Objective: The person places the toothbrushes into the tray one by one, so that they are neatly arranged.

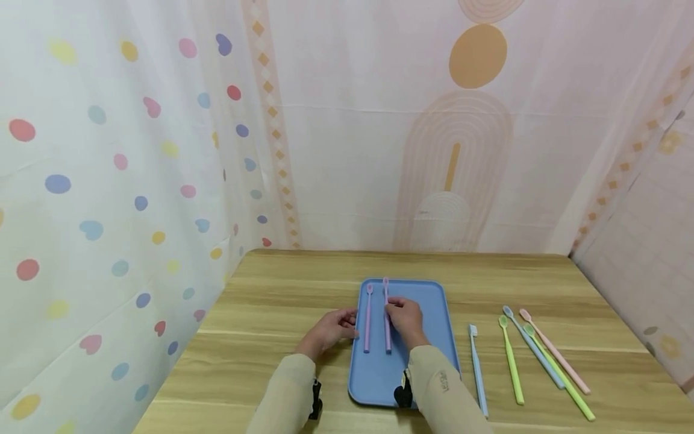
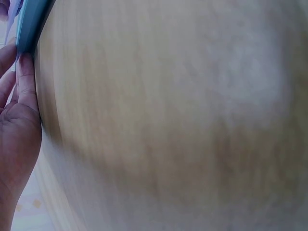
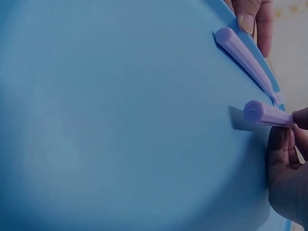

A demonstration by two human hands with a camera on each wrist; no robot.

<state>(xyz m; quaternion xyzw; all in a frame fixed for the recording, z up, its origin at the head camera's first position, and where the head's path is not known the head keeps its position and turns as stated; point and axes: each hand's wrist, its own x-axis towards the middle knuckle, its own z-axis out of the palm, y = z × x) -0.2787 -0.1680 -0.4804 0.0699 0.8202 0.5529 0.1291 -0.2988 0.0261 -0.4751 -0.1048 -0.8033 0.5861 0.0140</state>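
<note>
Seven toothbrushes (image 1: 387, 339) — two purple, two blue, two green, one pink — one tray (image 1: 374, 380)

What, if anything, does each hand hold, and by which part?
Right hand: a purple toothbrush, by its handle. Left hand: the tray, by its left rim.

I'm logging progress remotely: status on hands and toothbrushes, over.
Right hand pinching a purple toothbrush over the blue tray. Left hand holding the tray's left edge. Second purple toothbrush lying in tray. Nothing visibly in the way.

Right wrist view crops tray (image 3: 120, 144); sleeve lettering (image 1: 444, 381) illegibly small.
</note>
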